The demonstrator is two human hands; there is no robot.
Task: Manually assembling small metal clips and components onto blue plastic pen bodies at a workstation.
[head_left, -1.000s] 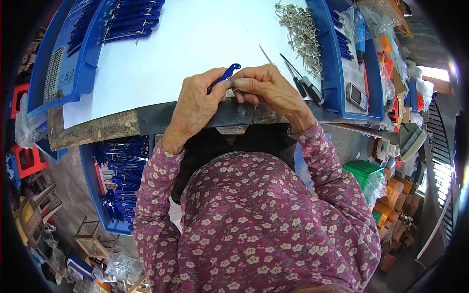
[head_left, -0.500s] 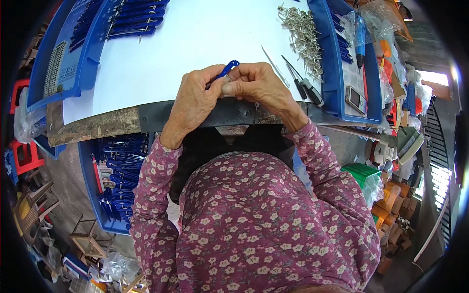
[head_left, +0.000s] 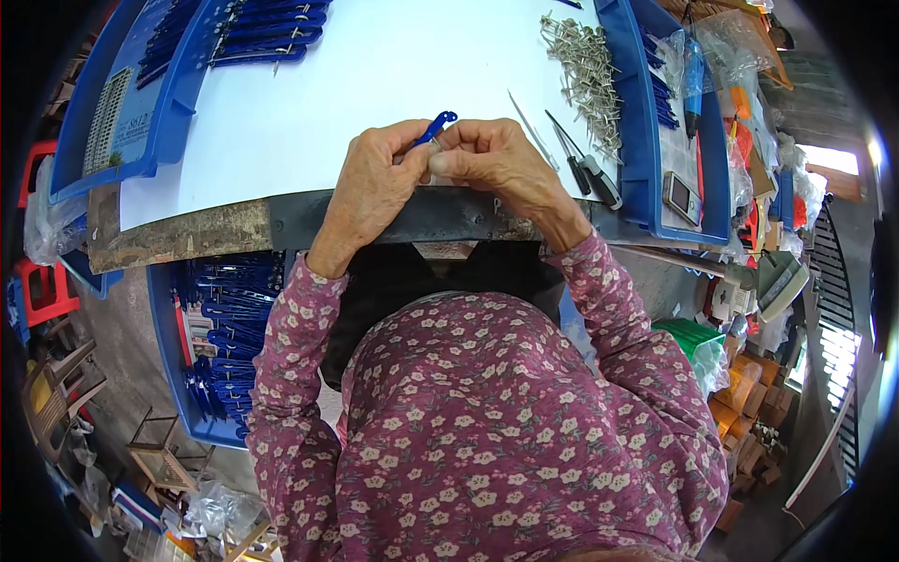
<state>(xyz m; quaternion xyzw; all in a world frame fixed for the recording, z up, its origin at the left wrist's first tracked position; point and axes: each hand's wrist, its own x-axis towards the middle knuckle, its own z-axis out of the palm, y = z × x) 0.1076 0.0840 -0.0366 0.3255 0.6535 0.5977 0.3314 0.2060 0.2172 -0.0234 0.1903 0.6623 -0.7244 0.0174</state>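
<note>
Both my hands meet over the front edge of the white-covered table. My left hand (head_left: 373, 178) is closed on a slim, glossy blue piece (head_left: 434, 127) with a rounded, holed tip that points up and away to the right. Its lower part is hidden by my fingers. My right hand (head_left: 501, 164) is pinched right beside it, thumb against forefinger. Whatever lies between those fingertips is too small and covered to make out. Right of my right hand lie a black-handled screwdriver (head_left: 602, 184) and a thin pointed metal tool (head_left: 534, 130).
A heap of small metal pins (head_left: 585, 80) lies at the right, against a blue tray (head_left: 640, 140). Another blue tray (head_left: 178, 126) with blue pieces stands at the left. More blue pieces (head_left: 270, 47) lie beside it. Below the table is a blue bin (head_left: 167, 347) of similar pieces.
The blue piece has tilted slightly and sits a little lower between my fingers. Both hands stay almost in place; the view has shifted slightly.
</note>
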